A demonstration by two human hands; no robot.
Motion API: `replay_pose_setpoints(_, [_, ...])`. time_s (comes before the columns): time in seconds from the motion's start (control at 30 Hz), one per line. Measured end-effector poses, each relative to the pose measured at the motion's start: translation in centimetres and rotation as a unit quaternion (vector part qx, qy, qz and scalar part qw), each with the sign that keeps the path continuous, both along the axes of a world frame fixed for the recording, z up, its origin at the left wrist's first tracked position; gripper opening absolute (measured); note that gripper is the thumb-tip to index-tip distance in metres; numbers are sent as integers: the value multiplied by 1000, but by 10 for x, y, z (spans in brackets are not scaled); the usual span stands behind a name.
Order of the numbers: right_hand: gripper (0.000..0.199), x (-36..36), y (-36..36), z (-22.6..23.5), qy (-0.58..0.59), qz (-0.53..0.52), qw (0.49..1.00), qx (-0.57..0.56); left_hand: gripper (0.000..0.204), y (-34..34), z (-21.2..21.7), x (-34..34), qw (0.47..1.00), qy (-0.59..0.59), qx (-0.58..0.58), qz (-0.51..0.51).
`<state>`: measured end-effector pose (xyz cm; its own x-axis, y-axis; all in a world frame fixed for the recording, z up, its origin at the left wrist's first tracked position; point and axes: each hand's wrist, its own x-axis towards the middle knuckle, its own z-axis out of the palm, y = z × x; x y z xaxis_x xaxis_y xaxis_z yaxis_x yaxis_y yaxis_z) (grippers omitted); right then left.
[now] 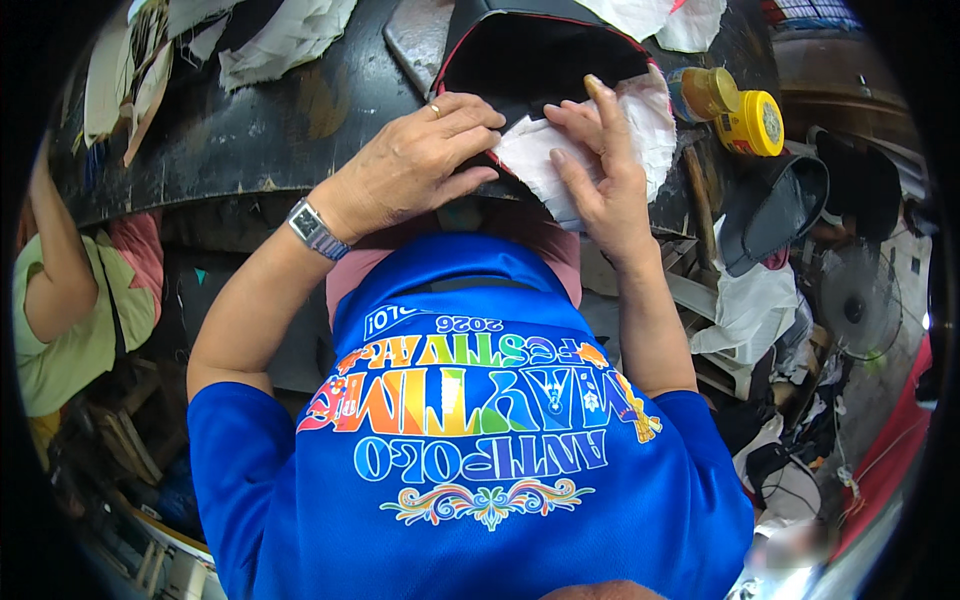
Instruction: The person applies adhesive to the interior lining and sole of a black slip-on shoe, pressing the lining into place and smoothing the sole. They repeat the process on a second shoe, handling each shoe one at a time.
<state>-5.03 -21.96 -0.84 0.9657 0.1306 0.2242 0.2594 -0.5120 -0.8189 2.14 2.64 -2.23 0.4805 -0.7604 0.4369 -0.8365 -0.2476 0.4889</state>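
Lying on the table [250, 140]: a black piece [530, 60] with red edging is resting near the person's side, its hollow mouth facing them.
White cloth [645, 120]: it is spreading along the right side of the black piece's mouth, wrinkling loosely.
Left hand [415, 155]: it is curling at the left rim of the black piece, thumb apart from the fingers; whether it is pinching anything, I cannot tell.
Right hand [605, 180]: it is spreading wide over the white cloth, 1 finger reaching up and the thumb sitting apart.
Black piece's handling: it is looking light, with walls probably stiff enough to stand yet bending; the cloth is seeming soft and likely to crease.
Best hold: the red-edged rim is offering a firm pinch, 1 hand per side, with flat fingers suiting the cloth.
Yellow tub [740, 125]: it is standing right of the black piece, lid on, hiding its contents.
Jar [693, 95]: it is sitting between tub and black piece; its contents are staying unclear.
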Motion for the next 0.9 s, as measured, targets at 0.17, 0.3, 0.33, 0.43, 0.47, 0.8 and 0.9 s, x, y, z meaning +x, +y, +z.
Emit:
replay_pose_setpoints(0.17, [74,3,-1,-2,4,-15,999,50,69,-15,-1,-13,998,7,12,68])
replay_pose_setpoints(0.3, [72,0,-2,-7,-11,-18,999,29,79,-29,-7,-26,988,-46,79,127])
replay_pose_setpoints(0.33, [72,-1,-3,-8,-13,-15,999,33,79,-30,-7,-28,988,-48,76,125])
replay_pose_setpoints(0.43, [71,0,-2,-9,-9,-19,999,49,78,-29,-8,-30,988,-48,88,121])
replay_pose_setpoints(0.47, [70,0,-1,-8,-21,-23,999,37,78,-29,-8,-30,988,-43,91,115])
replay_pose_setpoints(0.8, [60,-27,-25,26,-129,-98,986,49,78,-19,-4,-36,999,20,-11,-34])
replay_pose_setpoints(0.9, [53,-34,-62,19,-138,-194,971,14,66,-17,10,-27,963,147,-225,8])
